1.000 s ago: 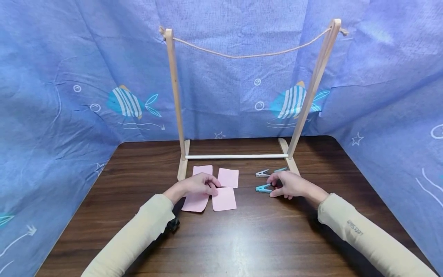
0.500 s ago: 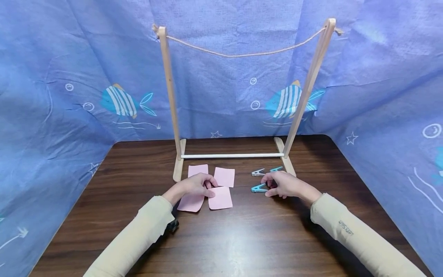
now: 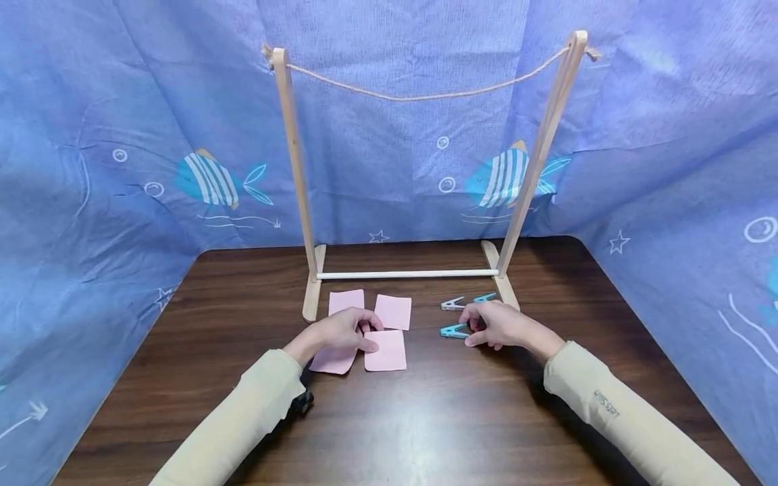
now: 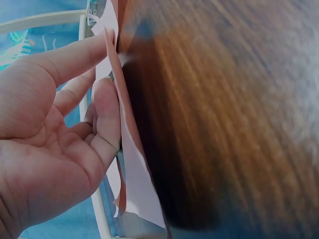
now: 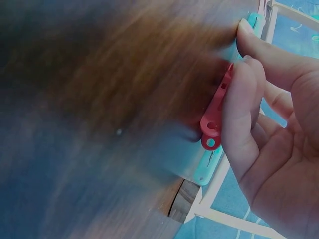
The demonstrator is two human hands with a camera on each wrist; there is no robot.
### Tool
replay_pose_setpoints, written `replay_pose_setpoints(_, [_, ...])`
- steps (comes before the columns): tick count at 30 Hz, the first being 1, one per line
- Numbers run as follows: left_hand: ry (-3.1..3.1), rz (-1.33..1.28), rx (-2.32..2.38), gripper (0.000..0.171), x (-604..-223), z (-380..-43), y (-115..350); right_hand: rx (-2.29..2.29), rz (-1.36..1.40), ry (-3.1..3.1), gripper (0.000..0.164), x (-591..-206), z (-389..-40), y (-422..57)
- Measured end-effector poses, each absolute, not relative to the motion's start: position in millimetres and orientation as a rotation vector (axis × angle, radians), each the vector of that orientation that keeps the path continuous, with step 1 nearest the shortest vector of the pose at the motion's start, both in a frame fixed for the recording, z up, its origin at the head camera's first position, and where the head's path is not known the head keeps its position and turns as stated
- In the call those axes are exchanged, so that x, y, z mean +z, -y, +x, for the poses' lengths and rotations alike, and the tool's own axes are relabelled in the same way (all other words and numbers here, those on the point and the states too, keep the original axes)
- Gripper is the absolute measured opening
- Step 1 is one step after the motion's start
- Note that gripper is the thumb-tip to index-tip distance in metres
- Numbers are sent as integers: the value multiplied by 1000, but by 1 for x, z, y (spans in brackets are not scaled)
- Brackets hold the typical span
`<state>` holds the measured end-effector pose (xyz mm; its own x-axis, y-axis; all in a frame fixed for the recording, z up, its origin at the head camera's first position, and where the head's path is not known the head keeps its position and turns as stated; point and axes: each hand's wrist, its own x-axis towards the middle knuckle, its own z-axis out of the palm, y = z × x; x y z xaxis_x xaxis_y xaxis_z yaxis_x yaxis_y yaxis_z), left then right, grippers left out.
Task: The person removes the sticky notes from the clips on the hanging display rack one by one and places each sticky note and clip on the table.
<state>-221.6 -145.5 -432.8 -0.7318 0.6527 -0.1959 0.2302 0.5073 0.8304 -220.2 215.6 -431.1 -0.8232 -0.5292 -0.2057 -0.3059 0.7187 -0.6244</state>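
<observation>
In the head view, my left hand [image 3: 343, 334] rests on the pink squares at the middle left. Its fingers bend loosely, with thumb and index apart at the near corner of the front pink cloth square [image 3: 389, 352]; another pink square [image 3: 394, 312] lies behind. My right hand [image 3: 503, 324] lies over the clothespins, thumb and index spread beside a teal clothespin [image 3: 452, 331]. In the right wrist view, a red clothespin [image 5: 215, 117] sits against the thumb; the hand hides most of it in the head view.
A wooden stand [image 3: 294, 148] with a sagging rope [image 3: 413, 99] rises behind. A pale clothespin [image 3: 452, 304] and another teal one [image 3: 484, 297] lie beyond my right hand. The brown table [image 3: 389, 425] meets a blue fish-print curtain [image 3: 377, 175] at the back.
The head view has shifted slightly, so everything appears a little farther left. Both hands, the cloth squares and the clothespins keep their places on the table.
</observation>
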Motion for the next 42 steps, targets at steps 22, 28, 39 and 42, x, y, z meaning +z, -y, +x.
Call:
replay_pose_setpoints(22, [-2281,731,1146,23,-435,-218,151,-857,-660,-2551,28,-434,-220,-214])
replay_pose_setpoints(28, [-2270,727,1161,22,-432,-220,150,-881,-633,-2562,30,-433,-220,-215])
replay_pose_setpoints(39, [-2193,607,1332,32,-415,-227,157,-1063,-604,-2458,47,-424,-223,-226])
replay_pose_setpoints(42, [-2291,697,1327,29,-400,-228,161,-1054,-655,-2522,46,-412,-225,-233])
